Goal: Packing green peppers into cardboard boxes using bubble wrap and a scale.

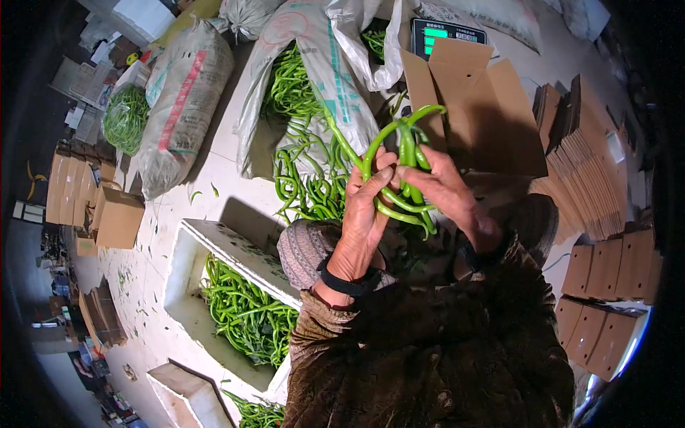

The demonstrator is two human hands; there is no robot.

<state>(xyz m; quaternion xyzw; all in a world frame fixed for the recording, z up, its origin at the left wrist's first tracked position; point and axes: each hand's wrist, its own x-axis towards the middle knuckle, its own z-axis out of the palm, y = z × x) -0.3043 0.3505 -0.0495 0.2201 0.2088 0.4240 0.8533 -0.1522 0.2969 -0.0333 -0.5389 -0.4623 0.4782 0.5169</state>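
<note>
Green peppers (407, 146), handful gathered betw. L hand (367, 196), curled round them, & R hand (444, 187), pinching same; sorting prob. mid-way: loose pile (307, 187) left of L hand undone; box (510, 107) beyond R hand, fill unclear.

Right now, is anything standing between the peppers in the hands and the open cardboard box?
Only the right hand, touching the peppers, and the left flap of the box, partly behind them; nothing else visible.

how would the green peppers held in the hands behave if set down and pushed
The green peppers look glossy, so probably a bit slippery. Their slim, curved shapes would likely rock or skid rather than roll evenly.
</note>
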